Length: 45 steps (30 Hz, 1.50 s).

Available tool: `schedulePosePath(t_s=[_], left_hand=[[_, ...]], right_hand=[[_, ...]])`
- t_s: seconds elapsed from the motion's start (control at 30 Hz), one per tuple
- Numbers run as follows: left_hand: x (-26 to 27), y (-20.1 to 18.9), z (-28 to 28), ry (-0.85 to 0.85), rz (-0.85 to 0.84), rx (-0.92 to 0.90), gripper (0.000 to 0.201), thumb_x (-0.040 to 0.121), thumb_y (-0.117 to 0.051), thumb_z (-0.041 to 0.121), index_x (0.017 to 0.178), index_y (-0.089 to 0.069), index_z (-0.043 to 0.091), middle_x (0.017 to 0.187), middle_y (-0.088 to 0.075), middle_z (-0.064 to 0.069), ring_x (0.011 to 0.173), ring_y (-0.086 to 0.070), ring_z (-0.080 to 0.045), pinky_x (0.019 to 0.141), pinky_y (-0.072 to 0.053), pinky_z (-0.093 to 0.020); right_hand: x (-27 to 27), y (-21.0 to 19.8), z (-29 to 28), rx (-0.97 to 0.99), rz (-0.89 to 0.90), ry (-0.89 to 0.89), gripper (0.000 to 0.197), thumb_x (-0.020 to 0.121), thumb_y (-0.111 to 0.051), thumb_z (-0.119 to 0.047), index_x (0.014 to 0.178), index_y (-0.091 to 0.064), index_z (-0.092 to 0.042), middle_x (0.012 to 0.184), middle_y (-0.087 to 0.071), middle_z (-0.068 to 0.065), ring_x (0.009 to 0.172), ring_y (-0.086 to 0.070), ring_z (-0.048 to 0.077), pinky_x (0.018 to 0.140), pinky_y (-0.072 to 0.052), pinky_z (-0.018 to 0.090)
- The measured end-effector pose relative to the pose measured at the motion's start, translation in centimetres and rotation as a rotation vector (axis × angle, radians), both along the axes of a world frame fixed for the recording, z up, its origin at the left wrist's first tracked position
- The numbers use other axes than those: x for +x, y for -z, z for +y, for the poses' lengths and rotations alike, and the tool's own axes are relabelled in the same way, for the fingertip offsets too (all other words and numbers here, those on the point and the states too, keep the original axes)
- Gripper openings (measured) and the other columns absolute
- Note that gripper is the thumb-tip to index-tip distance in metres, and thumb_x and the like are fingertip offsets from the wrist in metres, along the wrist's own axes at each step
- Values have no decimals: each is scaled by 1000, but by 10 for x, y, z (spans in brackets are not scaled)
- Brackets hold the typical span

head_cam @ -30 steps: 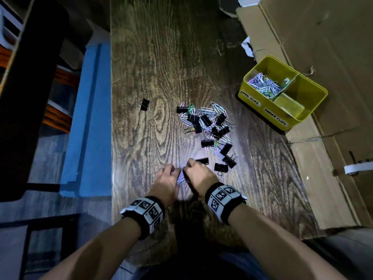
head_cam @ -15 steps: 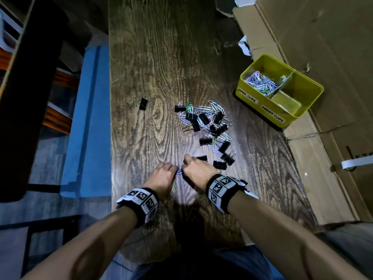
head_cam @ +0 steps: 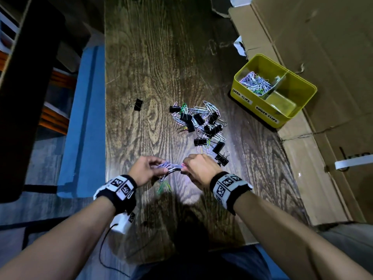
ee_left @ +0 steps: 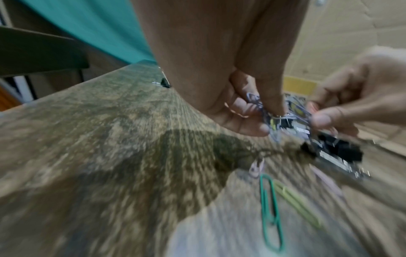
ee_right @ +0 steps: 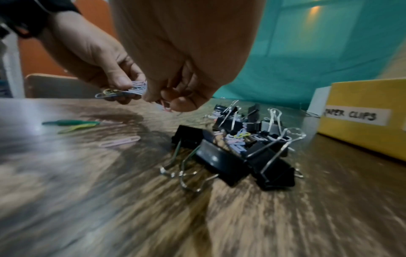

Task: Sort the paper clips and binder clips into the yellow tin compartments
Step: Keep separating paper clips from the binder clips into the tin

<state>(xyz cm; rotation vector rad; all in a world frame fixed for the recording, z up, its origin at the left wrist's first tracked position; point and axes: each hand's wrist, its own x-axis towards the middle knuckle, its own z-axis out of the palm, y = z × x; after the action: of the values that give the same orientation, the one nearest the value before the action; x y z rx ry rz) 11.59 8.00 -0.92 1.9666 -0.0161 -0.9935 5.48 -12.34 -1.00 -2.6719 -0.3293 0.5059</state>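
A mixed pile (head_cam: 201,126) of black binder clips and coloured paper clips lies mid-table. My left hand (head_cam: 163,168) and right hand (head_cam: 184,168) hover just in front of it, each pinching one end of a bunch of paper clips (head_cam: 171,166). The right wrist view shows the left hand (ee_right: 125,90) gripping that bunch (ee_right: 131,89) and my right hand (ee_right: 167,102) with curled fingers. Below them lie a green paper clip (ee_left: 270,208) and a yellow one (ee_left: 296,205). The yellow tin (head_cam: 260,106) sits at the right, with paper clips (head_cam: 255,83) in its left compartment.
A lone binder clip (head_cam: 138,104) lies left of the pile. The tin's compartment labelled binder clips (head_cam: 282,102) holds nothing I can see. Flattened cardboard (head_cam: 323,57) covers the right side. A blue panel (head_cam: 84,122) runs along the table's left edge.
Both hands have risen off the table and moved slightly apart, lifting a bunch of paper clips stretched between them. A green and a yellow clip now show beneath.
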Motion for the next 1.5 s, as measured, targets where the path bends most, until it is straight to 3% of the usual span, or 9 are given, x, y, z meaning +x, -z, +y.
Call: schedulePosePath(t_s=[0.2, 0.47, 0.67, 0.8, 0.93, 1.07, 1.2, 1.3, 1.5], left_hand=[[19, -14, -22, -153, 89, -230, 31, 55, -79, 10, 85, -70, 4, 78, -73, -5, 63, -66, -11, 62, -56, -20], [52, -78, -125, -189, 124, -534, 25, 66, -68, 5, 91, -66, 4, 76, -73, -1, 63, -66, -6, 61, -55, -17], [84, -111, -238, -240, 171, -738, 16, 85, -55, -4, 98, -63, -3, 80, -72, -7, 65, -66, -10, 63, -55, -20], [106, -110, -295, -283, 121, -609, 7, 84, -62, 1, 84, -66, 6, 66, -70, -1, 53, -61, -8, 55, -53, -19], [120, -94, -331, -274, 5, -402, 16, 80, -68, -2, 71, -60, 8, 46, -60, 5, 37, -53, -6, 48, -53, -23], [136, -71, -341, -181, -64, -205, 13, 74, -72, 5, 63, -68, 10, 69, -66, -10, 64, -66, -25, 77, -58, -44], [140, -64, -340, -201, -47, -189, 31, 83, -55, -2, 59, -67, 13, 72, -62, -7, 73, -61, -22, 76, -55, -35], [136, -70, -330, -247, -15, -300, 20, 89, -48, -6, 81, -66, 2, 70, -56, -10, 54, -58, -11, 53, -50, -19], [129, -89, -273, -216, 40, -378, 17, 92, -51, 1, 104, -62, 0, 92, -68, -14, 80, -69, -20, 75, -58, -28]], right_hand=[[1, -12, -36, 197, 6, 73, 34, 95, -50, -38, 101, -64, -7, 99, -66, 11, 90, -61, 28, 82, -50, 36], [2, -65, -103, 639, -314, 521, 15, 81, -72, -19, 84, -72, -4, 81, -70, 5, 72, -56, 4, 70, -39, 7], [38, -97, -165, 803, -467, 888, 7, 83, -71, -24, 79, -69, -30, 69, -65, -15, 62, -56, 3, 64, -49, 23], [69, -105, -200, 731, -564, 1060, 13, 80, -69, -39, 71, -67, -30, 60, -65, -4, 54, -53, 12, 67, -53, 42], [93, -105, -227, 602, -550, 1106, 20, 82, -70, -35, 82, -72, -15, 71, -70, 4, 64, -62, 16, 72, -54, 34], [112, -91, -244, 462, -424, 1126, 22, 83, -70, -33, 78, -71, -12, 78, -71, 5, 80, -65, 22, 82, -48, 26], [125, -79, -250, 274, -274, 1082, 22, 85, -69, -31, 78, -68, -11, 86, -68, 11, 79, -58, 22, 73, -41, 21], [134, -71, -251, 194, -130, 1062, 33, 83, -70, -35, 97, -67, -5, 103, -67, 14, 90, -61, 26, 85, -49, 29], [122, -85, -229, 257, -204, 911, 35, 86, -67, -32, 114, -66, -11, 109, -70, 7, 104, -62, 22, 98, -42, 24]])
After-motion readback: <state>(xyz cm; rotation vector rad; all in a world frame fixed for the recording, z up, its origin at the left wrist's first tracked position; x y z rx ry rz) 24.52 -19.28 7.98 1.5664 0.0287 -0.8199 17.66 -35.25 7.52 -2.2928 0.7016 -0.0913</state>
